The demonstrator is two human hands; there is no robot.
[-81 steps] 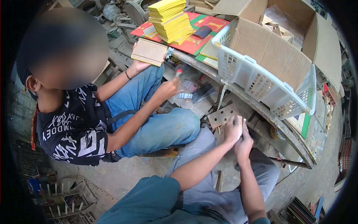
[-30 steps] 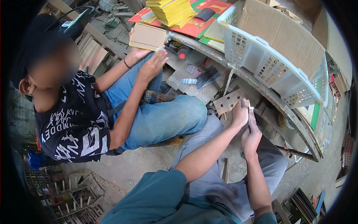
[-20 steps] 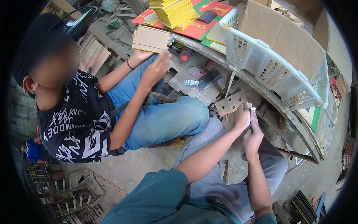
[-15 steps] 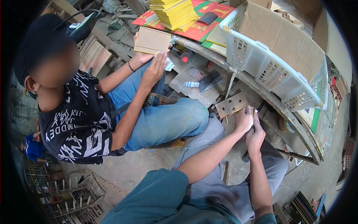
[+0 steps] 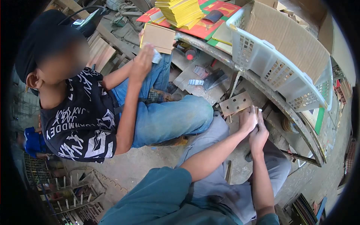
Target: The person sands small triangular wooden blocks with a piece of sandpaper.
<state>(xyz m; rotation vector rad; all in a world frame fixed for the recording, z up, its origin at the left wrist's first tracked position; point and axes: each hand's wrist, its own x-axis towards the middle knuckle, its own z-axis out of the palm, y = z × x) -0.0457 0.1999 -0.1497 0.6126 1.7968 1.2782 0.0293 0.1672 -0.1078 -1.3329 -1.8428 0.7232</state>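
Observation:
Both my hands are together over my lap, at the edge of the workbench. My left hand (image 5: 248, 120) is closed, with its fingers against one side of a thin brownish piece (image 5: 256, 111) seen almost edge-on. Pressed close on the other side is my right hand (image 5: 258, 135), also closed, with a small whitish bit at its fingertips. Most of the piece is hidden by my fingers, so its full shape cannot be made out. Just beyond my left hand lies a wooden board with dark round holes (image 5: 236, 104).
A co-worker (image 5: 80, 108) sits at the left, holding a yellow-edged board (image 5: 158, 38) and rubbing it with a folded sheet (image 5: 156, 57). On the bench (image 5: 258, 80) stand a stack of yellow-edged boards (image 5: 182, 13) and a white plastic basket (image 5: 275, 69) with cardboard.
The co-worker's rubbing hand has moved left across the board, towards their body. My hands stay together in nearly the same place. The whole view has shifted slightly.

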